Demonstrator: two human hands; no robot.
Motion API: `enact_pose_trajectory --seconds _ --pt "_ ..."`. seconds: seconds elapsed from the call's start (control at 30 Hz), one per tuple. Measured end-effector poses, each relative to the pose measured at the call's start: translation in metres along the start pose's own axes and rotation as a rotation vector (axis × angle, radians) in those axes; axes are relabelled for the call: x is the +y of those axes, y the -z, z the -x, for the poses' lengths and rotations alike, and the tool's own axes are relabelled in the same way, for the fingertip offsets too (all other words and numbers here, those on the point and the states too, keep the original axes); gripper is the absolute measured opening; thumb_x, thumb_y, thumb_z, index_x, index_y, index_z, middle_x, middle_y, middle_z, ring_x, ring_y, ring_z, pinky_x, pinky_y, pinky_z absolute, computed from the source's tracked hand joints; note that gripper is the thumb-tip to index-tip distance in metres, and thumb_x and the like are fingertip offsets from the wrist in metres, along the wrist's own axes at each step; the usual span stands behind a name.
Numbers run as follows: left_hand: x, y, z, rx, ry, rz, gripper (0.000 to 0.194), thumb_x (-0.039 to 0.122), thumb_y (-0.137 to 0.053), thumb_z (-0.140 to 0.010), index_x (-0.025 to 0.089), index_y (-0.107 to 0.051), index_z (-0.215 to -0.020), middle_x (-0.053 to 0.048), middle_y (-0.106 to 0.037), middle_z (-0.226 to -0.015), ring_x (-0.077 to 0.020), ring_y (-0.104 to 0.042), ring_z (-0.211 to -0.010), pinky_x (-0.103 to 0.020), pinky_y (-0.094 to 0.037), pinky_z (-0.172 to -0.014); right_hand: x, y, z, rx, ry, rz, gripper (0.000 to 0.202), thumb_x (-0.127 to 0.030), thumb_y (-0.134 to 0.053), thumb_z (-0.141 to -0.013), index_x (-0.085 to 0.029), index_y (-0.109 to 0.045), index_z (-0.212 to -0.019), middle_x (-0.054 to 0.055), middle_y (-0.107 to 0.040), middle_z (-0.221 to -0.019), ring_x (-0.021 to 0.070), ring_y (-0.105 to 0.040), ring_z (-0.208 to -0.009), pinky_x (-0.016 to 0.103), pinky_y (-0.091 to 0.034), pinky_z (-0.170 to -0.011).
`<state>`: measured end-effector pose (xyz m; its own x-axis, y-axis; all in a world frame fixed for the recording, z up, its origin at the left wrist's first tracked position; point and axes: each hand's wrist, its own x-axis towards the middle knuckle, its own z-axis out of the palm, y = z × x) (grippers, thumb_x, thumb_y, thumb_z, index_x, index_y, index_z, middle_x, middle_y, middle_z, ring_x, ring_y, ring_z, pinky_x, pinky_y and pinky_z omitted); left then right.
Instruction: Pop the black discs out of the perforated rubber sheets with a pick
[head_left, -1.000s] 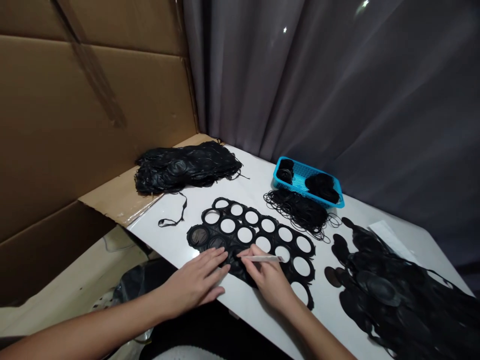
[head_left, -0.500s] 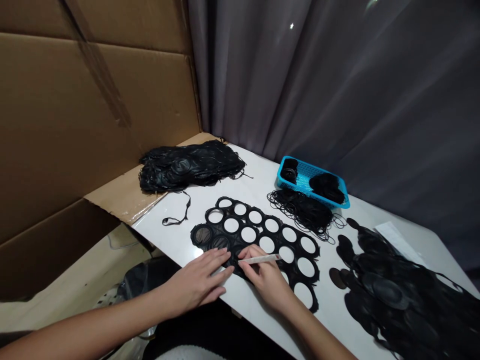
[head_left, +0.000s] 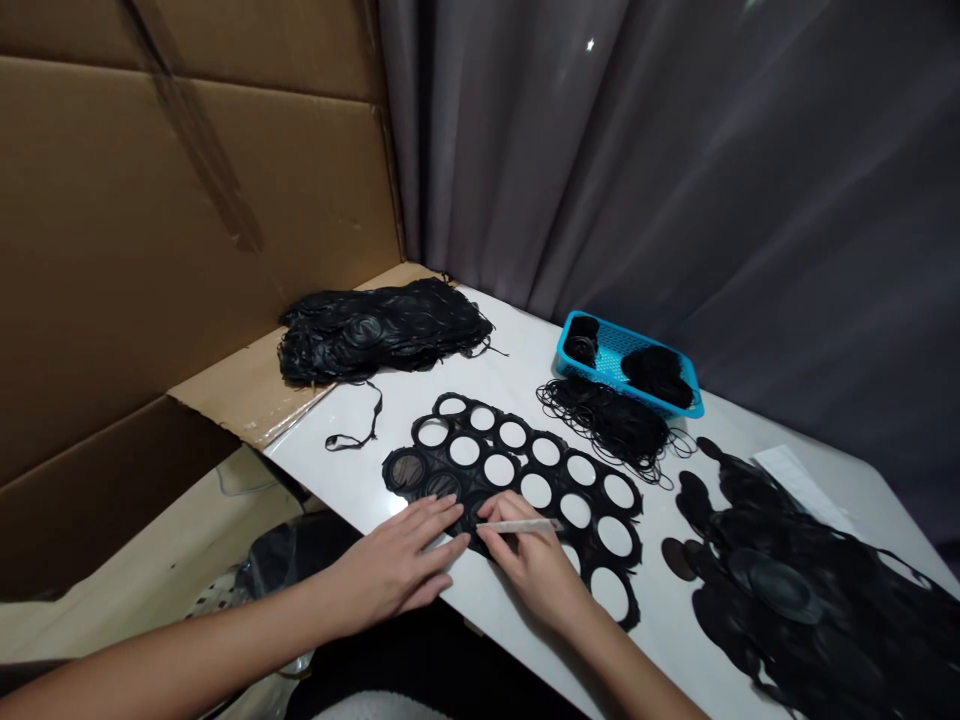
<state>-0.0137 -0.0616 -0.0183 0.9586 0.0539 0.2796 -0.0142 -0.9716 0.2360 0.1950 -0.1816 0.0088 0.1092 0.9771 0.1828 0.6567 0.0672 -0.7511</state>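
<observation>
A flat black rubber-like sheet (head_left: 557,480) with rows of round holes lies on the white table. At its near left corner several circles still hold thin dark discs (head_left: 407,470). My left hand (head_left: 401,565) lies flat there, fingers stretched, fingertips on the sheet's near edge. Just to its right, my right hand (head_left: 536,565) pinches a slim pale tool (head_left: 523,525), possibly tweezers. The tool's tip points left, at a dark circle near the left fingertips. Whether it touches the sheet I cannot tell, and my right fingers partly cover that spot.
A stack of black sheets (head_left: 382,330) stands at the back left by the cardboard (head_left: 195,240). Behind the holed sheet are black rings (head_left: 611,422) and a blue basket (head_left: 694,408) holding black pieces. Black discs (head_left: 795,590) are heaped at right, beside a white paper (head_left: 799,480).
Both hands stay nearly in place. The pale tool in my right hand has turned slightly, its rear end now a little lower. The whole view has shifted very slightly.
</observation>
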Motion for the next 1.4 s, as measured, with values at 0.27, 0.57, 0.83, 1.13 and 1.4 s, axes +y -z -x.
enact_pose_trajectory --seconds 0.27,0.57,0.83,1.13,1.4 --pt "-0.001 -0.007 0.003 0.028 -0.005 -0.028 0.054 0.018 -0.064 -0.088 0.017 -0.051 -0.14 -0.019 -0.044 -0.152 -0.0358 -0.033 -0.146 -0.056 -0.036 -0.116 0.005 -0.02 0.011 0.121 0.214 0.388 0.024 -0.003 -0.039 -0.094 -0.019 -0.058 -0.097 0.013 -0.07 -0.106 0.0272 -0.064 -0.095 0.041 -0.053 -0.082" --pt "0.0 0.002 0.002 0.034 -0.033 -0.028 0.052 0.023 -0.065 -0.09 0.014 -0.052 -0.14 -0.02 -0.05 -0.147 -0.0366 -0.039 -0.143 -0.056 -0.041 -0.112 0.024 0.049 -0.034 0.289 -0.233 0.065 0.021 -0.035 -0.045 -0.102 -0.022 -0.059 -0.092 0.005 -0.071 -0.095 0.0189 -0.066 -0.078 0.029 -0.05 -0.072" --pt "-0.009 0.009 0.018 0.348 0.078 -0.144 0.03 0.022 -0.06 -0.097 0.012 -0.063 -0.124 -0.015 -0.068 -0.117 -0.0265 -0.064 -0.113 -0.045 -0.053 -0.104 -0.011 -0.015 -0.048 -0.082 -0.045 -0.192 0.014 -0.022 -0.046 -0.1 -0.023 -0.059 -0.094 0.003 -0.07 -0.099 0.0184 -0.066 -0.095 0.03 -0.049 -0.085" --pt "-0.011 0.004 0.024 0.299 0.071 -0.123 0.029 0.02 -0.059 -0.097 0.009 -0.063 -0.123 -0.016 -0.068 -0.116 -0.0286 -0.062 -0.117 -0.046 -0.053 -0.104 -0.009 -0.025 -0.046 -0.14 -0.048 -0.193 0.013 -0.019 -0.051 -0.097 -0.022 -0.056 -0.086 0.004 -0.063 -0.098 0.0206 -0.061 -0.098 0.035 -0.046 -0.088" --pt "-0.012 0.004 0.022 0.305 0.065 -0.123 0.029 0.02 -0.058 -0.097 0.009 -0.063 -0.122 -0.016 -0.068 -0.121 -0.0281 -0.062 -0.119 -0.046 -0.053 -0.104 -0.009 -0.03 -0.045 -0.111 0.039 -0.102 0.011 -0.014 -0.05 -0.097 -0.022 -0.056 -0.092 0.005 -0.061 -0.097 0.0214 -0.059 -0.098 0.035 -0.049 -0.087"
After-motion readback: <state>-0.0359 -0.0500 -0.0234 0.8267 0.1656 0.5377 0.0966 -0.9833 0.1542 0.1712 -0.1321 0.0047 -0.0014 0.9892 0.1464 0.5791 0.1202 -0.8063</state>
